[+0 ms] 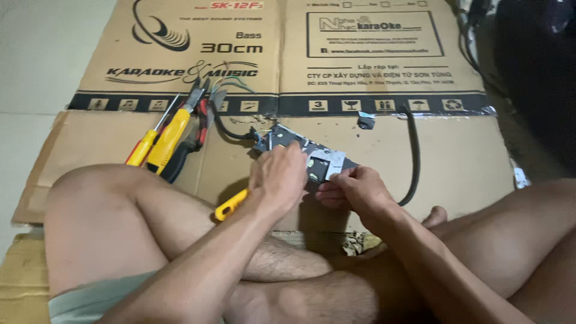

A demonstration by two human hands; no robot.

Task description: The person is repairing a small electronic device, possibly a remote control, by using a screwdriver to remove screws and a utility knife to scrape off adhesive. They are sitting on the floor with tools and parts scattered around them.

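I sit cross-legged on flattened cardboard. My left hand grips a yellow-handled screwdriver, its tip hidden under my fingers, against a grey power strip. My right hand holds the strip's near end, fingers curled around its edge. A black cable runs from the strip and loops to the right.
To the left lie a yellow screwdriver, a yellow-handled tool and red-and-black pliers. Loose wires lie beyond them. A small black piece sits near the fold. My knees flank the work area. Dark objects stand at top right.
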